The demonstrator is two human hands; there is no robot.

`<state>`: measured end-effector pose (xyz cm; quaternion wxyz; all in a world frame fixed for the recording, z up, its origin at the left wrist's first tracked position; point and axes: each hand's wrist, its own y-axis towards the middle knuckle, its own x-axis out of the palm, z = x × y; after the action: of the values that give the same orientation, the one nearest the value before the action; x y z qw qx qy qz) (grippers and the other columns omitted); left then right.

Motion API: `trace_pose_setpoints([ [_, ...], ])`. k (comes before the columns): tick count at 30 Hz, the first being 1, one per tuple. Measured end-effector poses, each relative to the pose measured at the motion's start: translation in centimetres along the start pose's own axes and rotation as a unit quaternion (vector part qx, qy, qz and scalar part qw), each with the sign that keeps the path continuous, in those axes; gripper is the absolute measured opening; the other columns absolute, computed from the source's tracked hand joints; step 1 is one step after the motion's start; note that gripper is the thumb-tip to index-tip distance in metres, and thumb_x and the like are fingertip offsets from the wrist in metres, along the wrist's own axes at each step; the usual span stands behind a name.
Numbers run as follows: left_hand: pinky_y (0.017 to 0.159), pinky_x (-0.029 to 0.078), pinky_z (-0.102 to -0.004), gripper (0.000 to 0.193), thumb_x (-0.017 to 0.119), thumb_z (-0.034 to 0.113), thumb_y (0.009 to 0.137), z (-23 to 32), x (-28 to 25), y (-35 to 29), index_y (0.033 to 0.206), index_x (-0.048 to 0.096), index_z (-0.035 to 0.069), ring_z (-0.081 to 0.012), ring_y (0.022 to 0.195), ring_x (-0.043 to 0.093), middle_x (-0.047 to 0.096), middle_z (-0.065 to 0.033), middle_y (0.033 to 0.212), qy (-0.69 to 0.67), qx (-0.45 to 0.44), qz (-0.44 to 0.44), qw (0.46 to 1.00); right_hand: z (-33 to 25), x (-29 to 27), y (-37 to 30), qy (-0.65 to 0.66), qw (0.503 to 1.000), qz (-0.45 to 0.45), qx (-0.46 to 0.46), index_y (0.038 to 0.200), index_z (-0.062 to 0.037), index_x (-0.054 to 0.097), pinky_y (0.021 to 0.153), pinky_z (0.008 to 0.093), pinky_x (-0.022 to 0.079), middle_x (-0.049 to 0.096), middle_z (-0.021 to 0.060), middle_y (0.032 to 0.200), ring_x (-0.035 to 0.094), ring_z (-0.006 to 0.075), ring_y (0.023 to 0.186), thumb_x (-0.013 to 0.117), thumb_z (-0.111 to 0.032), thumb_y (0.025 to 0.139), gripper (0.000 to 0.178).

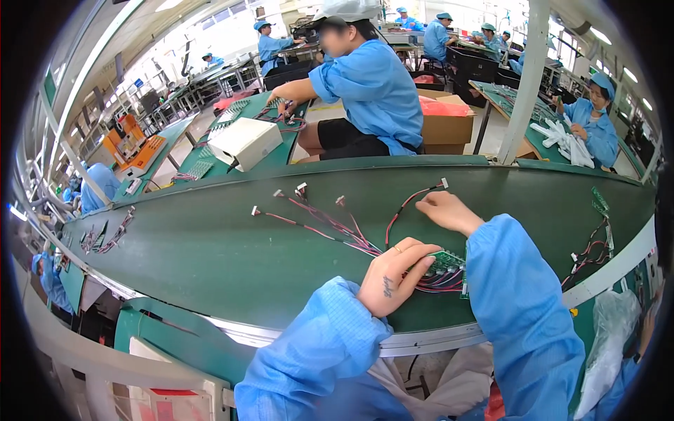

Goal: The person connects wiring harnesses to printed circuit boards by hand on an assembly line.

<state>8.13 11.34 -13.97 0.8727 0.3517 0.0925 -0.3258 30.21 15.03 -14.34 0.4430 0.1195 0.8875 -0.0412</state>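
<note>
My left hand (pixel 394 277) is closed on the edge of a green circuit board (pixel 447 262), just above the belt. A bundle of coloured wires (pixel 351 238) runs from under this hand toward the far left, fanning out into several white connectors (pixel 256 210). One red and black cable (pixel 399 212) curves off separately to a white plug (pixel 444 184). Beside that cable is my right hand (pixel 451 212), its fingers curled together; whether they grip anything is hidden. My right sleeve covers part of the board.
A green conveyor belt (pixel 175 242) with a metal front rail (pixel 246 335) spans the view. More wired boards lie at its left end (pixel 109 235) and right end (pixel 597 242). Across it, a co-worker (pixel 375 91) sits by a white box (pixel 246 142). A white post (pixel 526 84) rises at the far edge.
</note>
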Motion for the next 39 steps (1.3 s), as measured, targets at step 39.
trace_pose_setpoints([
  [39,0.072,0.053,-0.0261,0.016,0.066,0.005,0.092,-1.1,0.3,-0.2,0.103,0.072,-0.004,-0.0135,0.079,0.069,0.074,-0.0149,0.091,-0.016,-0.072,-0.012,0.997,-2.0,-2.4,-11.3,0.175,0.942,-0.056,-0.28,0.135,-0.001,0.053,0.096,0.0378,0.05,0.066,0.0168,0.123,0.064,0.0315,0.112,0.056,-0.015,0.098,0.04],
])
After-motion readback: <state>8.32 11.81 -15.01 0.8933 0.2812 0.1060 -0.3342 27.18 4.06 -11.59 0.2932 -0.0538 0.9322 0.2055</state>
